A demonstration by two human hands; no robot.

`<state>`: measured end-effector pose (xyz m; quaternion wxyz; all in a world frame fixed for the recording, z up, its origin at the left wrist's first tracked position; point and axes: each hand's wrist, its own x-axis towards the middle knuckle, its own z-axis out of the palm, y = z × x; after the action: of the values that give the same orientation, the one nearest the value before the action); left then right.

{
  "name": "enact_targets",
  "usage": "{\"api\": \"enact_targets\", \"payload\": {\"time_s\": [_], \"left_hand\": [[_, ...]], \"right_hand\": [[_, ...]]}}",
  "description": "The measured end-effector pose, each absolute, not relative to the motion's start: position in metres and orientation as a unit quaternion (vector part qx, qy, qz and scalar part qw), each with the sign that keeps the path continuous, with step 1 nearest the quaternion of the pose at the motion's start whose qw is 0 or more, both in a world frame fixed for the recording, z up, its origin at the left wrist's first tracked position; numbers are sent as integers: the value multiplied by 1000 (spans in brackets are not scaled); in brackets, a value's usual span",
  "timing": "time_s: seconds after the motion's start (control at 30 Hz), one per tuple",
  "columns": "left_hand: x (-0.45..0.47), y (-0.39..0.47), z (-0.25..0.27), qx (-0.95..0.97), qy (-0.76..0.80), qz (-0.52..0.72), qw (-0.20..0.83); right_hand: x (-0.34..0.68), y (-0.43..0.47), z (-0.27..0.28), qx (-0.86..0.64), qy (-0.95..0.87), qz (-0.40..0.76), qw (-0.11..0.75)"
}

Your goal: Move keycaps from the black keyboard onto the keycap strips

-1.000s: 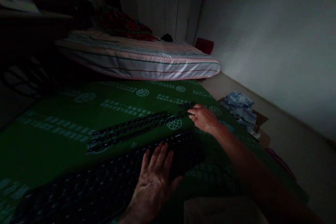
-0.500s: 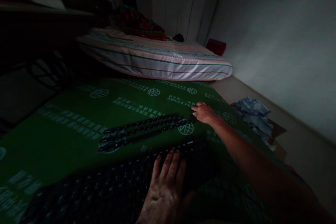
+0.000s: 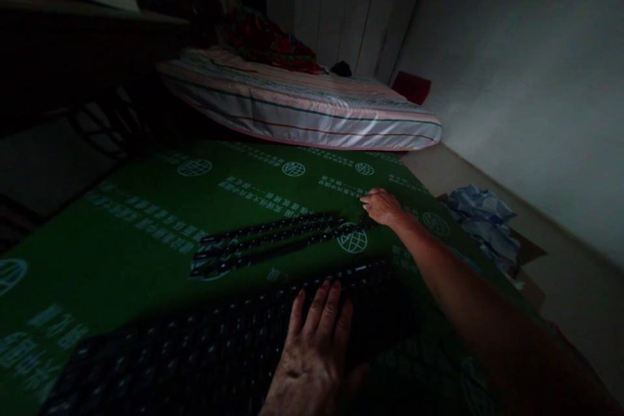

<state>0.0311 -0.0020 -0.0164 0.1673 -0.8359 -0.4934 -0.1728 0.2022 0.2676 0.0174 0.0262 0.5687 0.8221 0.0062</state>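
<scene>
A black keyboard lies along the near side of the green board. My left hand rests flat on the keyboard's right part, fingers stretched out and a little apart. Beyond it, small black keycaps are laid out in long, roughly parallel rows. At the right end of these rows is my right hand, low over the board, with thumb and fingers drawn together. What the fingertips hold, if anything, is too small and dark to make out. Several dark keycaps lie just below those fingers.
A mattress with striped sides stands behind the board, with red patterned cloth on top. On the floor at right lies crumpled blue-white cloth over cardboard. A dark table stands at left; a pale wall rises at right.
The whole view has shifted slightly, so things sit further right in the picture. My right fingers look more closed at the rows' end; my left hand stays on the keyboard.
</scene>
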Motion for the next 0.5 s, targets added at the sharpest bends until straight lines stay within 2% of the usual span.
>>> {"api": "enact_targets", "payload": {"time_s": [0.27, 0.5], "left_hand": [[32, -2, -20, -834, -490, -196, 163], [31, -7, -12, -835, -507, -161, 144]], "right_hand": [[198, 276, 22, 556, 831, 12, 13], [193, 286, 25, 548, 836, 15, 38]]}}
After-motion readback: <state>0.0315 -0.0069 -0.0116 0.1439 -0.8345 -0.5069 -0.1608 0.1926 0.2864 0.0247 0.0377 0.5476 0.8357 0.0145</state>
